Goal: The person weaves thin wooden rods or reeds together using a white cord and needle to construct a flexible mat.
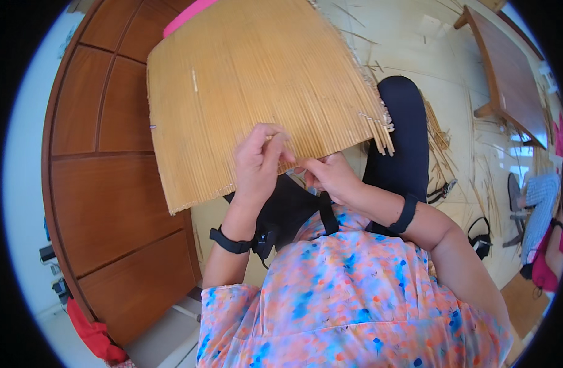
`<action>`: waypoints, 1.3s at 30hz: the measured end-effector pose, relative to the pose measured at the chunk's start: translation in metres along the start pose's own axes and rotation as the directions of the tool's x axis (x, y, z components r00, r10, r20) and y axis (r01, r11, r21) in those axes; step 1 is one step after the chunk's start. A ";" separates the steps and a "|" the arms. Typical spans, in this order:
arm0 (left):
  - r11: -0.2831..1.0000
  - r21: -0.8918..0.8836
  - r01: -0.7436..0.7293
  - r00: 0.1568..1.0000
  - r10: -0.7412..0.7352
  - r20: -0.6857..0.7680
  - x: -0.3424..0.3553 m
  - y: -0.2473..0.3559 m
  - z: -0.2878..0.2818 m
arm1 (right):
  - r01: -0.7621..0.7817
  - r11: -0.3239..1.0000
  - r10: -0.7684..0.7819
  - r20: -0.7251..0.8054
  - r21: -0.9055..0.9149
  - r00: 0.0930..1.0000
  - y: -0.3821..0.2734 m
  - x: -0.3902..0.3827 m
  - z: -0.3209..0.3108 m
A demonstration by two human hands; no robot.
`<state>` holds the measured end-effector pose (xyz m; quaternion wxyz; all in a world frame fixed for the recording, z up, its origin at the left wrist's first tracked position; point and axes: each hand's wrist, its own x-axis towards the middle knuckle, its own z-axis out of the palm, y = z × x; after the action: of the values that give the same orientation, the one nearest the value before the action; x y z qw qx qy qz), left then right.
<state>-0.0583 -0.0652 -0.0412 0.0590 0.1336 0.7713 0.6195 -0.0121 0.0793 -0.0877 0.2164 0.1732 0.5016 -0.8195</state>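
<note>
Woven yellow mat of thin straw sticks leans up in front of me, over my lap, with its bottom edge at my hands. It looks light, I think, and a bit stiff, but each little stick could snap or slide out if I pull hard. The right side is ragged, with loose stick ends poking out, so that part looks easy to break. The safest place to hold it seems to be the tight bottom edge, where the sticks sit close together.

My left hand is curled over that bottom edge, with fingers folded on the front of the mat. My right hand is just beside it, pinching something very small at the edge. I cannot tell if it is one stick or a thread.

The mat hides most of my dark trouser leg and the floor behind. Its top corner is cut off, and a pink thing peeks out there. My fingertips are hard to see.
</note>
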 end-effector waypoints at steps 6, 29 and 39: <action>0.938 -0.272 0.217 0.976 -0.210 0.055 0.004 0.016 -0.012 | 0.045 0.999 -0.046 -0.014 -0.018 0.999 0.002 0.004 -0.002; 0.867 -0.204 -0.455 0.883 0.409 -0.230 0.071 0.105 -0.119 | -0.025 0.998 0.026 0.020 -0.066 0.999 -0.002 0.003 -0.001; 0.811 0.574 -0.115 0.982 0.007 0.187 -0.001 0.060 -0.054 | -0.047 0.995 0.050 0.033 -0.088 0.998 -0.004 -0.005 -0.015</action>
<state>-0.0633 -0.1043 0.0288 0.0630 0.2243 0.9107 0.3410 -0.0094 0.0958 -0.0887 0.2524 0.1612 0.5288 -0.7942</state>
